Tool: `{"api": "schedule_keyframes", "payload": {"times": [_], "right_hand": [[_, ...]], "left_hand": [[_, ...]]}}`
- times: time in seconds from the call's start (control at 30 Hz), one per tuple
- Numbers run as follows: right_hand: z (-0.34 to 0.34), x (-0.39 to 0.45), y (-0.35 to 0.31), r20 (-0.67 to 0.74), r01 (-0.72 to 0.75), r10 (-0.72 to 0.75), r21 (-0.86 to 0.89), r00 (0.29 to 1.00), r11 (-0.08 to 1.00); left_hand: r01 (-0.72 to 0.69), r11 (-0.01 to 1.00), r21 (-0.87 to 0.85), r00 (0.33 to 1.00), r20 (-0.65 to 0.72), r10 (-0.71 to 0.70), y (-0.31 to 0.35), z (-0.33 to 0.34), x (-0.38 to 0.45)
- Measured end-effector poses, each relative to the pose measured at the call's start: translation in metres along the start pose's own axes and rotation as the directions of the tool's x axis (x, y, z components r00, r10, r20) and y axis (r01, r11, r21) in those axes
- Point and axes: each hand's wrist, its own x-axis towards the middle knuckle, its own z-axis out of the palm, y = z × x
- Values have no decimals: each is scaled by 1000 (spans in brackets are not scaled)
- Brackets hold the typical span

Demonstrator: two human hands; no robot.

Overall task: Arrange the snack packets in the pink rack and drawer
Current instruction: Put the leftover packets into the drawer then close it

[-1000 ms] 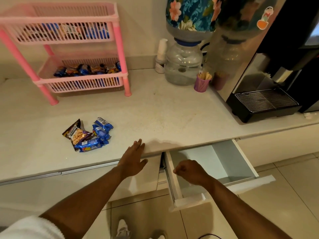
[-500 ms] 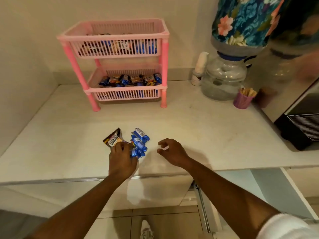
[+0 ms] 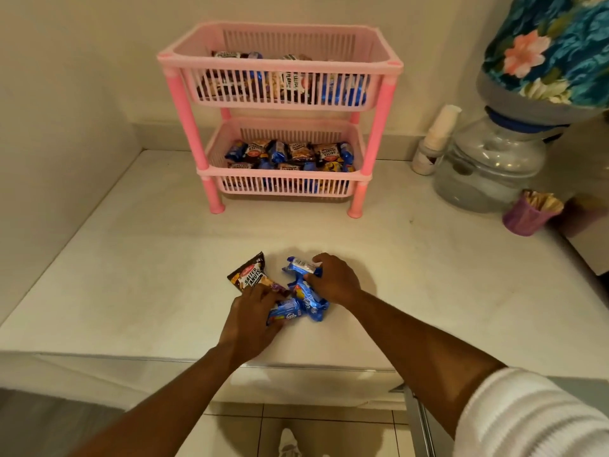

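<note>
A small heap of snack packets lies on the white counter near its front edge: a brown salted peanuts packet (image 3: 251,276) and several blue biscuit packets (image 3: 304,300). My left hand (image 3: 252,319) is closed on the near blue packets from the left. My right hand (image 3: 334,280) grips the far blue packet (image 3: 301,265) from the right. The pink rack (image 3: 280,61) stands at the back against the wall, with several packets in both its top and bottom baskets. Only the edge of the drawer (image 3: 417,420) shows at the lower right.
A water dispenser (image 3: 494,166) with a floral-covered bottle stands at the back right, with a stack of paper cups (image 3: 435,140) beside it. A purple cup of sticks (image 3: 530,214) sits in front of it. A wall bounds the counter (image 3: 131,258) on the left.
The view swung left from the open drawer to the packets. Both hands moved from the drawer front onto the heap and closed on packets.
</note>
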Motion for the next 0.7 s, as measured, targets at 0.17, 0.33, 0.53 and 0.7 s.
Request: {"api": "schedule_keyframes", "payload": {"times": [0.17, 0.33, 0.53, 0.7], "right_hand": [[-2, 15, 0, -27, 10, -12, -94, 1000, 995], [-9, 20, 5, -109, -73, 79, 62, 991, 995], [-24, 8, 19, -130, -108, 158, 330, 979, 938], [-48, -16, 41, -88, -127, 205, 536, 975, 834]], "left_hand": [[-29, 998, -64, 999, -38, 27, -8, 8, 12], [-23, 984, -178, 984, -178, -9, 1, 9, 24], [81, 952, -296, 953, -256, -161, 32, 14, 31], [60, 838, -542, 946, -236, -221, 80, 18, 39]]}}
